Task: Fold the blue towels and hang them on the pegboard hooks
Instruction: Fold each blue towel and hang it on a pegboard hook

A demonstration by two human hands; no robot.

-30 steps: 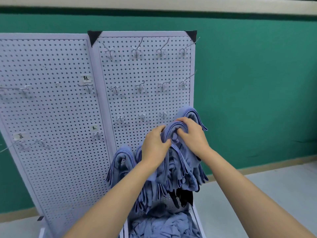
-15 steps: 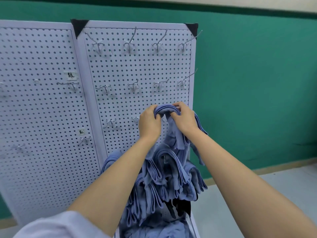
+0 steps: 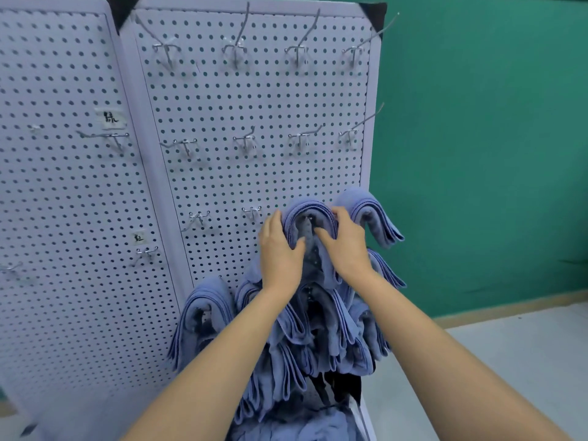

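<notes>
Settling a folded towel (image 3: pixel 310 206) on the pegboard (image 3: pixel 254 100)
Centre frame: my left hand (image 3: pixel 280 253) and right hand (image 3: pixel 346 246) pinch its sides, fingers (image 3: pixel 339 214) curled round the fold, probably to seat it evenly.

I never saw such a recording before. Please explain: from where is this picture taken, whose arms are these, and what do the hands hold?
No machine here: these are a person's two bare arms. The camera sits on the person's head, looking forward and down. In front stands a white pegboard with metal hooks, the upper ones empty. The left hand and the right hand each pinch one side of a folded blue towel, arched against the board. Other folded towels hang beside and below it; a loose heap lies at the bottom.
</notes>
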